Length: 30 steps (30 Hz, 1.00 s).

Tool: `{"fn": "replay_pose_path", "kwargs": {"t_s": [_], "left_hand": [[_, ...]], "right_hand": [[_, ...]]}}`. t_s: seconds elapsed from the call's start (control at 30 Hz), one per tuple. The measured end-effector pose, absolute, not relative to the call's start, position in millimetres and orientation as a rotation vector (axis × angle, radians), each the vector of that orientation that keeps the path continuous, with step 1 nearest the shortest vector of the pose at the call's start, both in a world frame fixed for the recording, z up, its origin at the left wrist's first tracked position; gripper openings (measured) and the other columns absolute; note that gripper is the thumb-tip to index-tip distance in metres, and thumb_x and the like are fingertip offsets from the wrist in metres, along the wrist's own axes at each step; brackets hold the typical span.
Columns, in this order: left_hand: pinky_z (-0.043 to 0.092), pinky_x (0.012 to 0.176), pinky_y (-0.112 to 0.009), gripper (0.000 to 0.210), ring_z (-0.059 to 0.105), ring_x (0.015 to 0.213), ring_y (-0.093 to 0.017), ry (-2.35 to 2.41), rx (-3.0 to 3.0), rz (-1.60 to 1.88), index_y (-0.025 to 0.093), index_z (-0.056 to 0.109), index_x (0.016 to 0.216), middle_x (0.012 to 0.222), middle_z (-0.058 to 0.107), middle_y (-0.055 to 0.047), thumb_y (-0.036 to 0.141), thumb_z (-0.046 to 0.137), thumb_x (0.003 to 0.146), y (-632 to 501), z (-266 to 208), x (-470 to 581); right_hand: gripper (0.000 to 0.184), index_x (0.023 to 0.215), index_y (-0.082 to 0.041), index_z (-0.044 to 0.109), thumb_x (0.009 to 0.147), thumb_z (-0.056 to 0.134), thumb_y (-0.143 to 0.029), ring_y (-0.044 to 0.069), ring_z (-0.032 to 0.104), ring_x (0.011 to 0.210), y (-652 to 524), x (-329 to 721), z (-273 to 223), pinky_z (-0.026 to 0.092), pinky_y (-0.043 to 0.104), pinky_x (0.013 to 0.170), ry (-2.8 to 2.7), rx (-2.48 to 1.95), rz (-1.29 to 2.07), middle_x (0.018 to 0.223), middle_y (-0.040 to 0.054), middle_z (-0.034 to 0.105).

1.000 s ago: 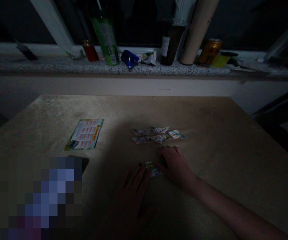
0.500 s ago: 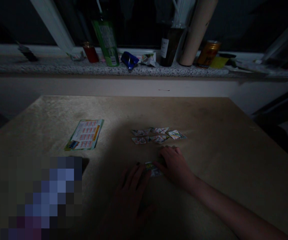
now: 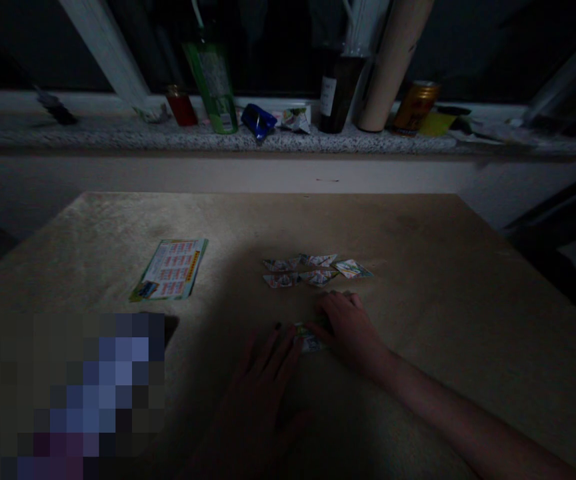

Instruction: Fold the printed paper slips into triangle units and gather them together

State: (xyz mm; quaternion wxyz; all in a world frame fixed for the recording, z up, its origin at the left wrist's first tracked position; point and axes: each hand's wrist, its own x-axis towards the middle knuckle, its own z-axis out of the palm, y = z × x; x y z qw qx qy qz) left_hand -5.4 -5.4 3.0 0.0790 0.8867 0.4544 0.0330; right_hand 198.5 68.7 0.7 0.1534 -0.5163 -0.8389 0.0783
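A small printed paper piece [image 3: 311, 341], apparently folded, lies on the table between my two hands. My left hand [image 3: 263, 383] rests in deep shadow, fingers stretched and spread, its fingertips at the paper's left edge. From the right, my right hand [image 3: 353, 333] has its fingers curled and its thumb on the paper's right part, partly covering it. Just beyond are several folded paper pieces in two short rows, among them a front-left piece [image 3: 283, 280] and a diamond-like one [image 3: 353, 269] at the right end.
A printed card or sheet [image 3: 171, 270] with red number blocks lies left on the wooden table [image 3: 418, 227]. A pixelated patch hides the lower left. Along the granite sill [image 3: 143, 137] stand a green bottle [image 3: 213, 87], a dark cup [image 3: 338, 93], a cardboard tube [image 3: 393, 67] and a gold can [image 3: 415, 110].
The paper between my hands has shifted very slightly right, and its green printed edge shows less clearly. Both hands stay almost where they were.
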Motion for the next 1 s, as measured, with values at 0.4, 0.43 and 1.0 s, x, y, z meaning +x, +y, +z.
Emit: {"fn": "replay_pose_path", "kwargs": {"t_s": [0.4, 0.43, 1.0], "left_hand": [[-0.007, 0.111, -0.050, 0.074, 0.022, 0.137, -0.027, 1.335, 2.699, 0.139, 0.021, 0.018, 0.147, 0.152, 0.021, -0.004, 0.056, 0.043, 0.086, -1.9, 3.3, -5.6], [-0.006, 0.111, -0.050, 0.075, 0.022, 0.137, -0.028, 1.333, 2.701, 0.146, 0.021, 0.019, 0.146, 0.152, 0.022, -0.004, 0.057, 0.043, 0.086, -1.8, 3.5, -5.6], [-0.002, 0.112, -0.053, 0.076, 0.022, 0.137, -0.029, 1.324, 2.668, 0.105, 0.023, 0.016, 0.147, 0.152, 0.022, -0.004, 0.064, 0.036, 0.086, -1.3, 5.7, -5.6]], "right_hand": [[0.020, 0.091, -0.015, 0.060, 0.091, 0.049, -0.032, 0.024, 0.056, 0.087, 66.9, 201.8, 0.8, 0.040, 0.039, 0.079, -2.418, -1.431, 0.117, 0.091, 0.0086, 0.065], [0.020, 0.097, -0.015, 0.060, 0.091, 0.049, -0.030, 0.024, 0.056, 0.092, 63.8, 203.5, 2.6, 0.040, 0.040, 0.083, -2.412, -1.396, 0.102, 0.097, 0.0092, 0.065], [0.076, 0.146, -0.016, 0.017, 0.085, 0.052, -0.046, 0.024, 0.020, 0.139, 15.3, 231.2, 10.9, 0.009, 0.050, 0.115, -2.798, -1.118, 0.401, 0.150, 0.0086, 0.027]]}}
